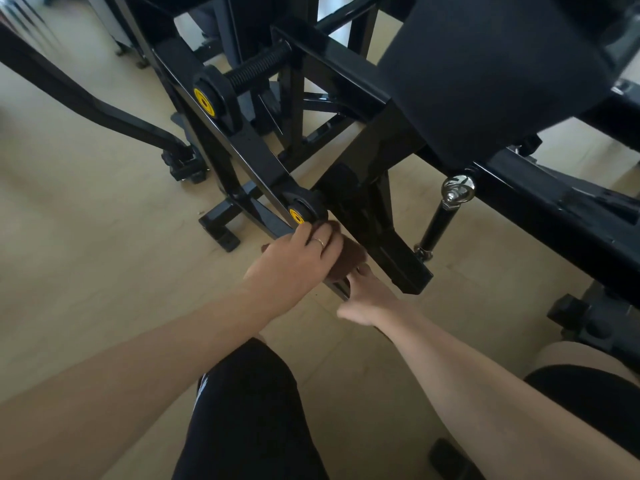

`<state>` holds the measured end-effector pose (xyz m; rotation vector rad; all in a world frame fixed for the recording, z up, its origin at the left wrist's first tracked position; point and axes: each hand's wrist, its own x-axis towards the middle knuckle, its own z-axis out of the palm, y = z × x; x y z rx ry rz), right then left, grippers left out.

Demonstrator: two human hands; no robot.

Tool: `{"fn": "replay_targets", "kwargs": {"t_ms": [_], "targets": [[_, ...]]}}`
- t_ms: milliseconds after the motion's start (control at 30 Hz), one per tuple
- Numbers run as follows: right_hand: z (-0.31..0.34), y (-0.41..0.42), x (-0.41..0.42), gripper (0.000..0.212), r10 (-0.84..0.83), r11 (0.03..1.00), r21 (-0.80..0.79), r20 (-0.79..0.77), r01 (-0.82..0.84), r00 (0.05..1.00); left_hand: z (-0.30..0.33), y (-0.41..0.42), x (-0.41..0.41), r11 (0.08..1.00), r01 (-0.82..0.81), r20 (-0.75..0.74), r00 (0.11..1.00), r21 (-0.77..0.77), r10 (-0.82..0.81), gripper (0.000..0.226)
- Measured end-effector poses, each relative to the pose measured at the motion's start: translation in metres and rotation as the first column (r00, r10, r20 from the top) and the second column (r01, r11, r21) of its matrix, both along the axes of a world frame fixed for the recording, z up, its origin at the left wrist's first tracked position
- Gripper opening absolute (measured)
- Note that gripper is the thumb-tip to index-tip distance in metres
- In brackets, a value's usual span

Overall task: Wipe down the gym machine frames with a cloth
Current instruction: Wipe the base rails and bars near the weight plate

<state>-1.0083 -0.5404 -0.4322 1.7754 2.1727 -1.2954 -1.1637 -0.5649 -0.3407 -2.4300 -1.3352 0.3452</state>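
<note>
Head view: I am looking down at my two arms reaching to the low end of a black machine.
Cloth: the brown cloth [349, 256] lies bunched on the slanting frame bar [258, 157], just below the yellow-capped pivot [297, 216], so that it covers the stretch I am wiping.
Left hand: my left hand [298, 258] lies over the cloth with fingers curled onto it, pressing it against the metal; a ring [319, 241] shows on one finger.
Right hand: my right hand [367, 299] reaches in from below, fingertips at the cloth's lower edge near the bar's end; whether it pinches the cloth or only steadies it I cannot tell, since the fingers are hidden.
Frame around: a second black post [398, 261] stands just beside the cloth, and a padded block [485, 74] hangs above.
Floor: pale wooden floor [86, 237] lies under everything.
Judgement: this bar's lower end seems to be the part in hand; the other posts appear not yet done.
</note>
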Motion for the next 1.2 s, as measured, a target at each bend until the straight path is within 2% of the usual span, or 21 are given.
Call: {"fn": "replay_targets", "kwargs": {"t_ms": [67,167,233,333,433,533,600,633,700,767,867,967,1067,1200], "targets": [[0.007,0.000,-0.002,0.097,-0.050,0.998,-0.045,-0.052,0.048,0.997,0.027,0.002,-0.007,0.994,0.065,0.135,0.988,0.092,-0.077,0.071],[0.022,0.002,-0.005,0.081,-0.214,0.976,-0.075,-0.201,0.203,0.956,0.055,0.028,-0.019,0.975,-0.092,0.343,0.939,0.202,0.017,0.070],[0.037,0.001,-0.010,0.072,-0.311,0.949,-0.058,-0.341,0.311,0.887,0.053,0.048,-0.024,0.969,-0.225,0.460,0.875,0.107,0.152,0.062],[0.058,0.001,-0.021,0.068,-0.355,0.925,-0.059,-0.491,0.376,0.796,0.029,0.065,-0.025,0.956,-0.276,0.574,0.769,-0.100,0.282,0.048],[0.071,0.003,-0.032,0.044,-0.386,0.910,-0.086,-0.531,0.404,0.755,0.014,0.066,-0.024,0.940,-0.299,0.685,0.653,-0.161,0.325,0.044],[0.074,0.001,-0.037,0.043,-0.441,0.881,-0.105,-0.533,0.461,0.722,0.009,0.061,-0.019,0.938,-0.318,0.738,0.600,-0.136,0.310,0.044],[0.071,-0.004,-0.039,0.043,-0.458,0.872,-0.103,-0.519,0.479,0.722,0.005,0.056,-0.014,0.948,-0.306,0.724,0.635,-0.086,0.270,0.046],[0.068,-0.006,-0.039,0.041,-0.470,0.862,-0.100,-0.521,0.496,0.712,0.002,0.052,-0.012,0.961,-0.272,0.683,0.694,-0.045,0.228,0.048],[0.060,-0.013,-0.037,0.032,-0.502,0.834,-0.084,-0.524,0.545,0.688,-0.007,0.045,-0.010,0.988,-0.121,0.497,0.866,0.091,0.061,0.053],[0.054,-0.019,-0.031,0.034,-0.526,0.814,-0.078,-0.520,0.575,0.674,-0.016,0.044,-0.012,0.987,0.019,0.290,0.955,0.158,-0.065,0.057],[0.049,-0.027,-0.018,0.047,-0.548,0.799,-0.079,-0.504,0.597,0.667,-0.018,0.046,-0.016,0.979,0.150,0.054,0.986,0.135,-0.158,0.058],[0.052,-0.031,-0.010,0.057,-0.526,0.811,-0.049,-0.497,0.583,0.690,-0.015,0.046,-0.024,0.956,0.280,-0.127,0.955,0.087,-0.268,0.058],[0.058,-0.030,-0.012,0.065,-0.454,0.836,0.034,-0.519,0.548,0.725,-0.008,0.050,-0.033,0.953,0.295,-0.125,0.950,0.064,-0.285,0.066],[0.071,-0.020,-0.026,0.066,-0.249,0.827,0.365,-0.445,0.428,0.860,0.000,0.047,-0.034,0.982,0.133,0.123,0.981,0.133,-0.150,0.069]]}}
